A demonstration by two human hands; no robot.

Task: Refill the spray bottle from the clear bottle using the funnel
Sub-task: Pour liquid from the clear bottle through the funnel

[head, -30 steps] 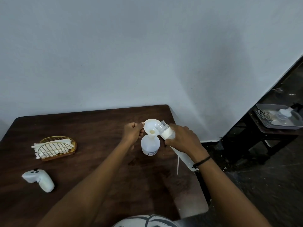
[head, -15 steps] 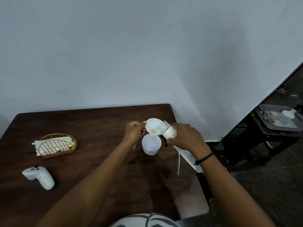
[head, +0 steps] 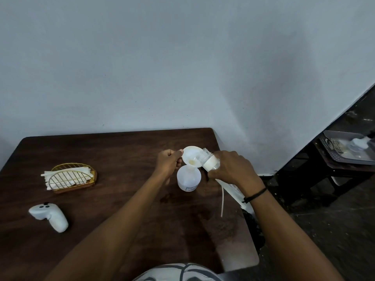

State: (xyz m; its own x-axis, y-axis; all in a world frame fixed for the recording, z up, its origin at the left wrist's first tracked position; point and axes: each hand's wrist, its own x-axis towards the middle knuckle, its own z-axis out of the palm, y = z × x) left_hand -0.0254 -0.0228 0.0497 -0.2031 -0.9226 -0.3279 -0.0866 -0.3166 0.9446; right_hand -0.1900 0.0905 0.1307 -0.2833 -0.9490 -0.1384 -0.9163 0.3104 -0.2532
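A white round spray bottle [head: 188,179] stands uncapped on the dark wooden table [head: 121,199], with a white funnel [head: 190,156] seated in its neck. My left hand [head: 167,163] pinches the funnel's left rim. My right hand [head: 233,169] grips the clear bottle [head: 208,161], which is tilted with its open mouth over the funnel bowl. Pale liquid sits in the bottle and at the funnel's throat. The spray head's white dip tube [head: 222,199] lies on the table under my right forearm; the head itself is mostly hidden.
A gold wire napkin holder [head: 71,177] stands at the left of the table, and a white controller [head: 49,217] lies nearer me. The table's right edge is close to my right arm. A low side table with a grey tray [head: 343,159] stands at the far right.
Both hands keep their grips, and the clear bottle stays tilted over the funnel. Only the camera view has shifted slightly.
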